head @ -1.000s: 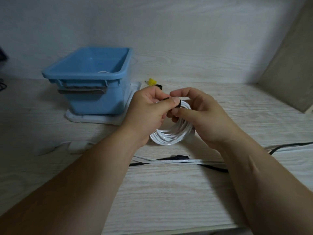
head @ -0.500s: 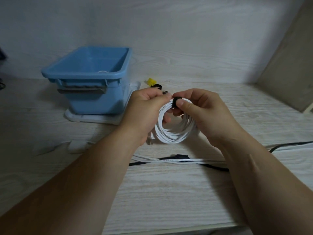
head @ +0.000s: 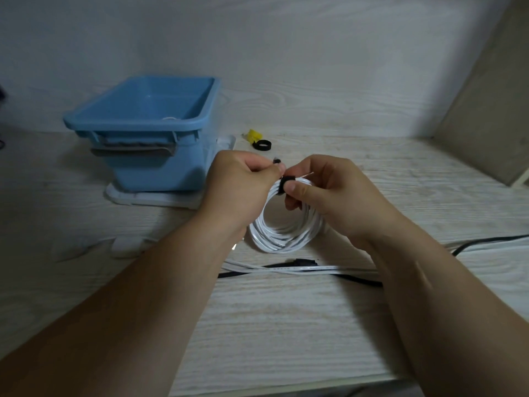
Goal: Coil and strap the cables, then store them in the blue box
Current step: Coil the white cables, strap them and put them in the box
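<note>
Head view: two hands, both mine, meeting over the table (head: 286, 325). One white cable coil (head: 283, 239) hangs between them, several loops, its bottom edge low near the table; I cannot tell if it touches. One black strap (head: 284, 185) is wrapped around the top of the coil.

My right hand (head: 329, 196) holds the coil at the strap, thumb on the near side, fingers curled behind, pinching strap and loops together. My left hand (head: 243, 184) has its fingers curled and pinches the strap's free end (head: 276, 161) between thumb and forefinger, just left of my right thumb. The two hands almost touch at the fingertips.

One blue box (head: 148, 156) stands beyond and left of my left hand, open top, near but apart. A bit of something white (head: 171, 118) shows inside it; too little is visible to say what. The box sits on one white flat tray or lid (head: 154, 197).

Beyond both hands lie one spare black strap loop (head: 263, 145) and one small yellow item (head: 252, 136), touching or just beside each other.

Nearer to me than the hands, loose on the table: one white cable (head: 280, 269), uncoiled, passing under my right forearm, and black cable (head: 237, 274) along it; I cannot tell whether that is one black cable or two. One white plug-like piece (head: 126, 245) lies left of my left forearm.
</note>
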